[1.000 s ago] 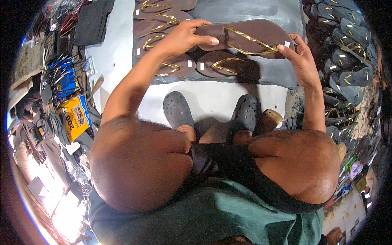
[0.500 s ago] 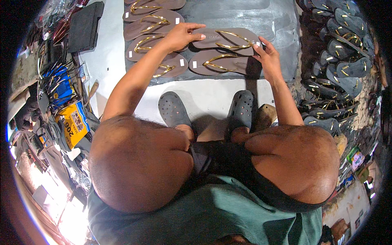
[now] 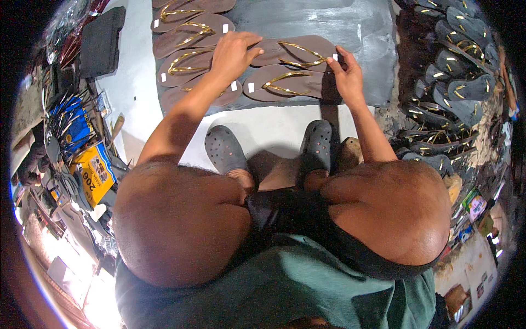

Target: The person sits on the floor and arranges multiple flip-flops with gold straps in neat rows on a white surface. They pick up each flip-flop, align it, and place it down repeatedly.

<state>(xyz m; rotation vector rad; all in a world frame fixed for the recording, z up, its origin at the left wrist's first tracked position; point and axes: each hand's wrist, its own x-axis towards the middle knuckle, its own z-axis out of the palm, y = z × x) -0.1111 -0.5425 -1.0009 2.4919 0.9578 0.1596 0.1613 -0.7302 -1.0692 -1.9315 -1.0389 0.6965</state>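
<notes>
The left grip (image 3: pixel 233 59) pinches the heel of one brown sandal (image 3: pixel 296 52), the right grip (image 3: pixel 349 78) its toe. Grey mat (image 3: pixel 318 17) lies open beyond the right grip. A second sandal (image 3: pixel 287 84) sits just nearer; at least four others (image 3: pixel 193 37) flank the left grip.

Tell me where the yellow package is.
In the head view, the yellow package lies at left, beyond the person's left knee, just below some blue packaging.
</notes>
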